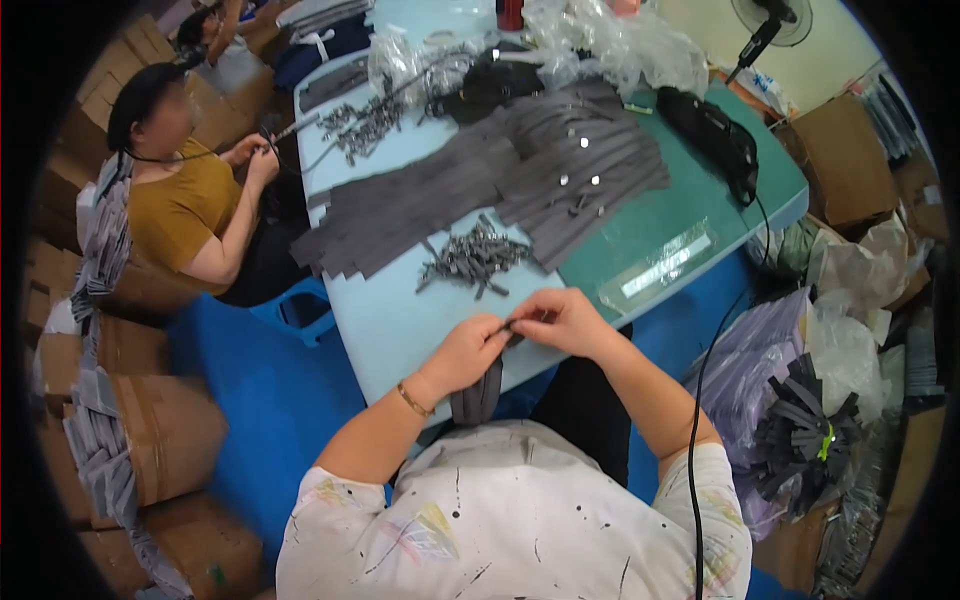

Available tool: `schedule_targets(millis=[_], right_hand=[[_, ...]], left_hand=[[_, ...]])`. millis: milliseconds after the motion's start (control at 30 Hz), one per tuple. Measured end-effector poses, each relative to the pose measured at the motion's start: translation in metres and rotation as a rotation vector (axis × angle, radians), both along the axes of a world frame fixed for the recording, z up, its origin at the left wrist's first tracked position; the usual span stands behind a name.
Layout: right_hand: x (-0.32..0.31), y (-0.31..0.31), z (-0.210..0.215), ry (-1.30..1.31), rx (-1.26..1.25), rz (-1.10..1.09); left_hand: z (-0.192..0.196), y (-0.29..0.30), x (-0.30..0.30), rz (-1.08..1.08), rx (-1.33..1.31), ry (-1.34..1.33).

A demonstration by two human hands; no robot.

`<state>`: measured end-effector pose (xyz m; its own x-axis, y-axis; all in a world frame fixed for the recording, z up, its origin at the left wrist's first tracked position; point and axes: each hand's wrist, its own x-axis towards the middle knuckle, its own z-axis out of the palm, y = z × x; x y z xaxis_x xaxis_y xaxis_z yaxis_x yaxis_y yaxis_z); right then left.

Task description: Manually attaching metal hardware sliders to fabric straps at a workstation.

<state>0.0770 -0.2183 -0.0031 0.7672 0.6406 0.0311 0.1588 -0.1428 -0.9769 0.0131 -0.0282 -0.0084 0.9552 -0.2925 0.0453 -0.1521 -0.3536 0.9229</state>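
Observation:
My left hand, a bracelet at its wrist, and my right hand meet over the table's near edge. Each pinches the end of a dark grey fabric strip that looks like zipper tape. Below my left hand the strip hangs in a loop toward my lap. What sits right between my fingertips is too small to make out. Just beyond my hands lies a heap of small dark pieces with metallic bits, perhaps zipper pulls. Past that, long grey strips are spread in overlapping rows across the table.
Light blue tabletop meets a green mat on the right. A black bag and clear plastic bags lie farther back. A co-worker in a mustard shirt sits left, hands raised. Cardboard boxes and bundled strips flank me.

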Motion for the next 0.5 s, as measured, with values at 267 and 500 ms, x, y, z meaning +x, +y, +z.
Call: schedule_targets(millis=[267, 500], right_hand=[[-0.01, -0.004, 0.031, -0.378, -0.227, 0.042], [-0.004, -0.001, 0.022, -0.245, -0.234, -0.005]], left_hand=[[-0.008, -0.003, -0.006, -0.037, 0.018, -0.092], [-0.004, -0.001, -0.003, -0.038, 0.078, -0.076]])
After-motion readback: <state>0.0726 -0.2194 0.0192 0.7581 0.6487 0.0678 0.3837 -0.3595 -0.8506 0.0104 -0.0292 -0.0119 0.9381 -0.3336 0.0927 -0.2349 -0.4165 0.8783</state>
